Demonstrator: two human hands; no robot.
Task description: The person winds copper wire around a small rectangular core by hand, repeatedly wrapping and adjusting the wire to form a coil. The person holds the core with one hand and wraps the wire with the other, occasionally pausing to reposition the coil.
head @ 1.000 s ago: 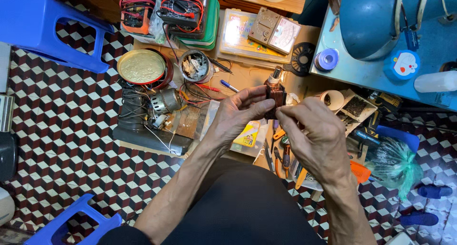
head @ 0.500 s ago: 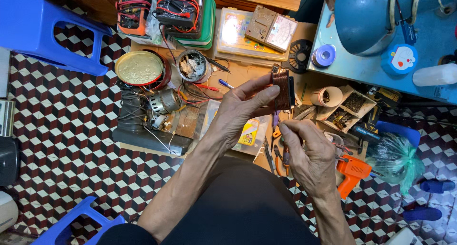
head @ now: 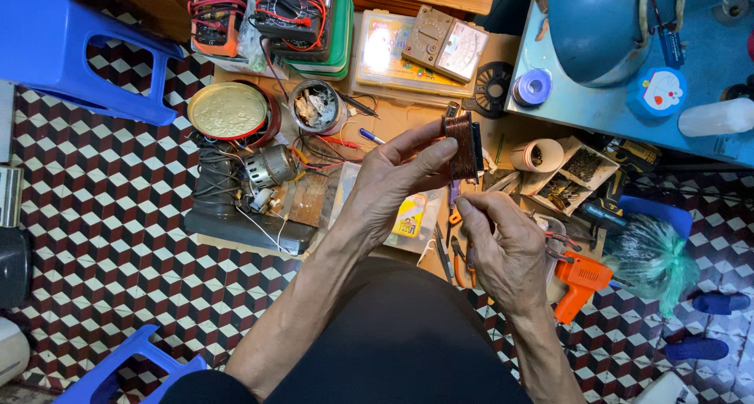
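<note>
The left hand [head: 389, 188] pinches one copper-wound coil [head: 463, 145] upright above the counter [head: 408, 121]. At five o'clock from it, the right hand [head: 506, 251] is curled, fingertips pressed together. Two multimeters [head: 259, 11] lie at eleven o'clock, one orange tool [head: 580, 282] at four.

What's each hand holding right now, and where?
Left hand pinches the copper-wound coil by its sides. Whether the right hand holds anything cannot be told.

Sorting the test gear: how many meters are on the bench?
3: an orange multimeter top left, a black one beside it on green boxes, and an analog meter right of them. Others may be hidden.
</note>
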